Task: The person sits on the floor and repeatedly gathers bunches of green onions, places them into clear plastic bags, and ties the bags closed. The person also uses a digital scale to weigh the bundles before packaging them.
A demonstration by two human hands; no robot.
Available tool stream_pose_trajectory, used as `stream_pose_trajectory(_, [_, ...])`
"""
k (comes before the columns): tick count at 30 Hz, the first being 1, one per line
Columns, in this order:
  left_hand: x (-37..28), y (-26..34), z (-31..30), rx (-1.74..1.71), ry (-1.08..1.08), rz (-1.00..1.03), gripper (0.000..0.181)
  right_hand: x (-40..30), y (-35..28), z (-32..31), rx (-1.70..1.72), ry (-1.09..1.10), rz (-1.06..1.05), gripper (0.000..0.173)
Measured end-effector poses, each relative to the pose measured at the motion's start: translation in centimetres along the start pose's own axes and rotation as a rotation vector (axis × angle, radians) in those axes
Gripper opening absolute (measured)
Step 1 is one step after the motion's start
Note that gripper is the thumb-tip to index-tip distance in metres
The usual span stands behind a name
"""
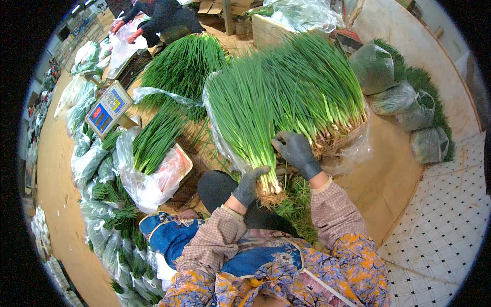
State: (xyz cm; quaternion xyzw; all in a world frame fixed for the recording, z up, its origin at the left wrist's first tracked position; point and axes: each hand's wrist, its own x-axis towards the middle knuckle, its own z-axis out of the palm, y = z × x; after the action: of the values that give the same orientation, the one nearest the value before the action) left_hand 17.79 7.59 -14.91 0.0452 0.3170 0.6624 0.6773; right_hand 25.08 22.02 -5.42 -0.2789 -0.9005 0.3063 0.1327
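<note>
My left hand, in a dark grey glove, is closed around the white lower stalks of a bunch of green onions, just above their roots. The bunch's leaves reach up over a larger pile of green onions lying on clear plastic. Just right of the held stalks, my right hand, gloved too, has its thumb and fingers bent near each other beside the leaves. Whether a leaf is between them cannot be told. Loose green trimmings lie below, between my knees.
At left stand a digital scale and a plastic-lined tray with green onions. Bagged green onions line the left side; more bags stand at right. Another pile lies ahead. A person in red gloves works at upper left.
</note>
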Motion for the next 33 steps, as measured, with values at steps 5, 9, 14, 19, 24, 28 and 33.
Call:
stream_pose_trajectory(5, [-1.0, 0.6, 2.8, -0.144, 0.05, 0.023, 0.032, 0.7, 0.7, 0.6, -0.087, 0.044, -0.097, 0.024])
stream_pose_trajectory(9, [-1.1, 1.4, 3.2, -0.097, -0.079, 0.006, 0.048, -0.2, 2.0, 1.0, 0.452, 0.128, -0.118, 0.022])
stream_pose_trajectory(14, [-1.6, 3.1, 2.3, -0.054, 0.029, 0.099, 0.051, -5.7, 5.6, -2.2, 1.308, -0.4, -0.112, 0.03])
stream_pose_trajectory(19, [-2.6, 6.3, 6.0, -0.06, -0.172, 0.278, 0.055, -4.9, 2.5, -1.8, 0.585, -0.578, -0.071, 0.04])
stream_pose_trajectory(24, [-4.4, 11.5, 6.9, -0.063, -0.175, 0.48, 0.061, -9.1, 5.7, 1.2, -0.195, -1.086, -0.462, 0.032])
stream_pose_trajectory(28, [-6.1, 13.7, 5.3, -0.089, -0.105, 0.541, 0.063, -6.4, 7.7, -3.9, -0.333, -0.927, -0.133, 0.033])
stream_pose_trajectory(33, [-2.1, 8.6, 1.4, -0.303, -0.135, 0.385, 0.054, 1.8, 7.4, 1.2, -0.36, -0.345, 0.246, 0.046])
